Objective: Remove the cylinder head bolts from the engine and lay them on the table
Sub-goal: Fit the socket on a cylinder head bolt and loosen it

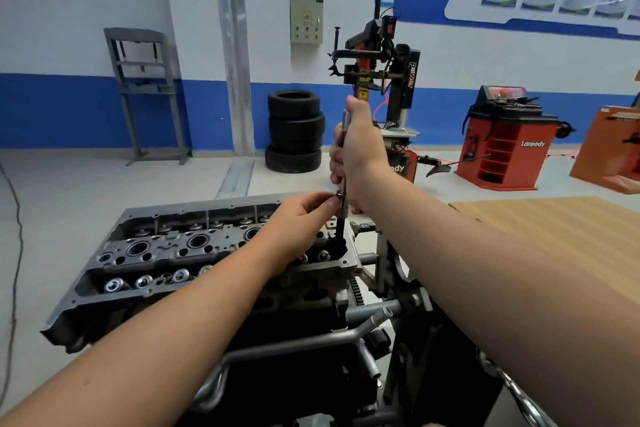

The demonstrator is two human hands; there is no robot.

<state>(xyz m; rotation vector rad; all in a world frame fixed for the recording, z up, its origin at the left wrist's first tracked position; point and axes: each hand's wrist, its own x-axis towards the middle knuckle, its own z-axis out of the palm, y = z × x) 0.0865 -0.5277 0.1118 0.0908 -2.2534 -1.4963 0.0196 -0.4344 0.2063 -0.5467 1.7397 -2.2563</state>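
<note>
The engine's grey cylinder head (166,250) lies in front of me on a stand, with valve springs and round bores showing. My right hand (356,152) grips an upright silver wrench extension (345,121) above the head's right end. Below it a dark cylinder head bolt (340,229) stands partly lifted out of its hole. My left hand (304,222) pinches the bolt's top (341,196) just under the tool.
A wooden table (554,239) stands to the right of the engine. The engine stand's metal frame and pipes (381,315) sit below and right. Farther back are stacked tyres (294,132), a tyre changer (384,73) and a red wheel balancer (502,146).
</note>
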